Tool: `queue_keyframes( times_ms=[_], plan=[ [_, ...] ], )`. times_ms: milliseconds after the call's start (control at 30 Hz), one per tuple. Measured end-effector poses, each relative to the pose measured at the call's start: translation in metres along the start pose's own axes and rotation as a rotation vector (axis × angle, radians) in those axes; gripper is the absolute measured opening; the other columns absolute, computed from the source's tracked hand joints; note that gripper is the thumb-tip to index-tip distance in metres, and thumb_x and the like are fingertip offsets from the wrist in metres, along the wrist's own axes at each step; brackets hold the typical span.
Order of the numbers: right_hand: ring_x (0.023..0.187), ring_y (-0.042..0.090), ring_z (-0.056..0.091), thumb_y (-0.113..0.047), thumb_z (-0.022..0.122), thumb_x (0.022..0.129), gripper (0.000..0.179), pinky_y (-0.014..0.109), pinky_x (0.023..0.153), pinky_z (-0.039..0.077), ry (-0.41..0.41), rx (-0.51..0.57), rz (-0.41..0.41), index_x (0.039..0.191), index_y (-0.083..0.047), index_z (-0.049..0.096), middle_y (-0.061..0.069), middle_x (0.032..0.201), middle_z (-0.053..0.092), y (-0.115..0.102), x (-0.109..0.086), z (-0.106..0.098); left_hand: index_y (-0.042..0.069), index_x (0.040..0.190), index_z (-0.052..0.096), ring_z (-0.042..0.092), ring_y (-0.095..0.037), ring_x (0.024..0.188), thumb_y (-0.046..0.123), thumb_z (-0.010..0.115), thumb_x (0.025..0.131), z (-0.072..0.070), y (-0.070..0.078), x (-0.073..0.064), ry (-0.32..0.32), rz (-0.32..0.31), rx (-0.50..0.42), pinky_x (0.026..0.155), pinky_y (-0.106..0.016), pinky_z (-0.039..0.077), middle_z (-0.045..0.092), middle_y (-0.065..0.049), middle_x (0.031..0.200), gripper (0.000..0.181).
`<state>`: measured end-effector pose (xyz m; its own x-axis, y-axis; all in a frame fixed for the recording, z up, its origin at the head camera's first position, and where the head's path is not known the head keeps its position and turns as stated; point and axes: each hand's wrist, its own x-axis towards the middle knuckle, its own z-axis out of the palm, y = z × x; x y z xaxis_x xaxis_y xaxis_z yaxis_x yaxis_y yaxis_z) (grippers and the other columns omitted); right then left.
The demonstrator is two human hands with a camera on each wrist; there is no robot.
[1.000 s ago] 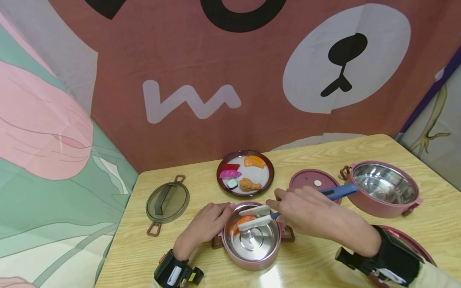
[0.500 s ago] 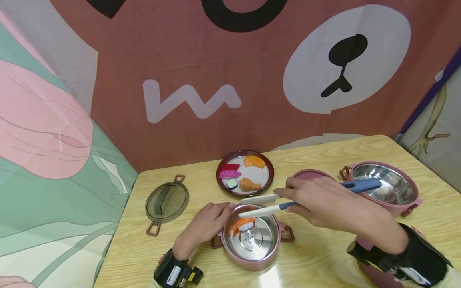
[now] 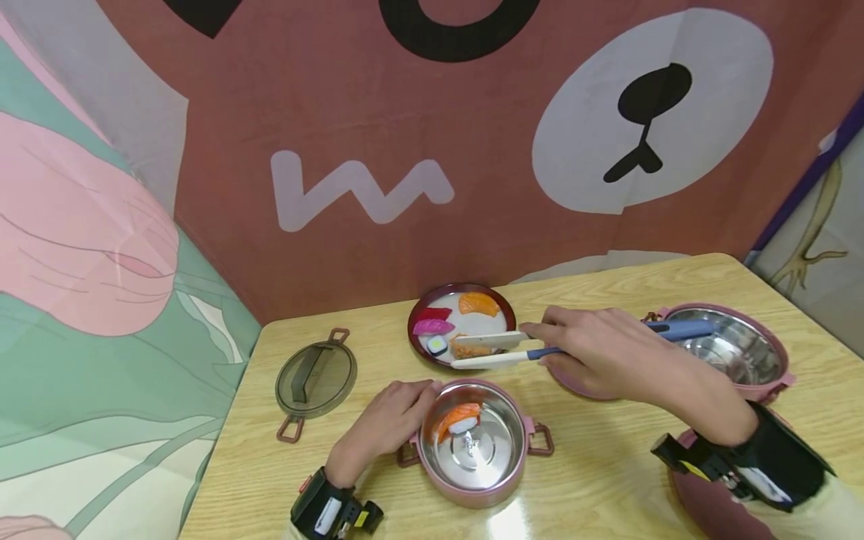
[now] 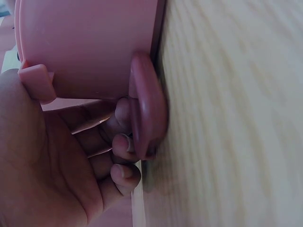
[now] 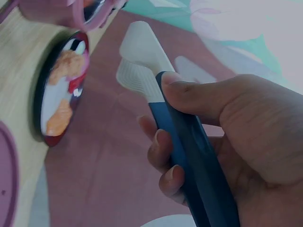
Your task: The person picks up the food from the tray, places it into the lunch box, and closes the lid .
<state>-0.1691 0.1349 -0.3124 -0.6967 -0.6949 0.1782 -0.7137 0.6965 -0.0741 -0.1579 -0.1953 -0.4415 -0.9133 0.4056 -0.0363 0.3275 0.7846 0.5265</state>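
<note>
My right hand (image 3: 601,352) grips blue-handled tongs (image 5: 184,142) with white tips, thumb on one arm and fingers curled round the other. The tips hang over the near part of a dark-rimmed plate (image 3: 481,324), overlapping a fried chicken piece (image 5: 67,66) and holding nothing. My left hand (image 3: 391,416) holds the left side of a small pink pot (image 3: 472,496), thumb at the rim and fingers curled by the brown handle (image 4: 150,109). Inside that pot lies a salmon sushi (image 3: 460,420). Orange sushi (image 3: 478,304), red sushi (image 3: 432,313), magenta sushi (image 3: 432,327) and a sushi roll (image 3: 437,345) also lie on the plate.
A glass lid (image 3: 317,381) with brown handles lies at the left of the wooden table. To the right stands a larger pink pot (image 3: 769,356), partly behind the right hand. A pink lid (image 3: 574,382) sits under that hand, and another pink round piece (image 3: 709,495) lies below the right forearm.
The tongs have risen out of the small pot, leaving the salmon sushi inside, and have moved up and away over the plate. My left hand has stayed on the pot.
</note>
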Motion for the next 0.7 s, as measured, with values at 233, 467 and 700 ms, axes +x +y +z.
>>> queue_keyframes(
  times_ms=[233, 467, 700],
  plan=[
    [0.059, 0.004, 0.043, -0.02, 0.078, 0.091, 0.044, 0.023, 0.05, 0.036, -0.013, -0.034, 0.04, 0.134, -0.018, 0.068, 0.0, 0.103, 0.066, 0.019, 0.008, 0.015, 0.027, 0.097, 0.067, 0.059, -0.006, 0.078, 0.062, 0.019, 0.108, 0.001, -0.002, 0.0, -0.003, -0.004, -0.014, 0.078, -0.03, 0.045, 0.051, 0.01, 0.056, 0.06],
    [0.062, 0.007, 0.044, -0.021, 0.077, 0.092, 0.047, 0.024, 0.05, 0.035, -0.034, -0.014, 0.068, 0.138, -0.018, 0.065, 0.001, 0.099, 0.065, 0.029, 0.015, 0.025, 0.027, 0.097, 0.066, 0.059, -0.005, 0.075, 0.062, 0.021, 0.108, 0.0, -0.001, 0.0, 0.001, 0.007, -0.023, 0.076, -0.029, 0.045, 0.051, 0.01, 0.06, 0.058],
    [0.062, 0.008, 0.043, -0.022, 0.078, 0.092, 0.044, 0.024, 0.051, 0.035, -0.037, -0.019, 0.069, 0.135, -0.017, 0.067, 0.0, 0.094, 0.064, 0.032, 0.019, 0.033, 0.025, 0.093, 0.064, 0.056, -0.005, 0.064, 0.062, 0.02, 0.108, 0.001, -0.001, 0.0, -0.016, -0.003, -0.039, 0.074, -0.027, 0.045, 0.051, 0.01, 0.056, 0.06]
  ],
)
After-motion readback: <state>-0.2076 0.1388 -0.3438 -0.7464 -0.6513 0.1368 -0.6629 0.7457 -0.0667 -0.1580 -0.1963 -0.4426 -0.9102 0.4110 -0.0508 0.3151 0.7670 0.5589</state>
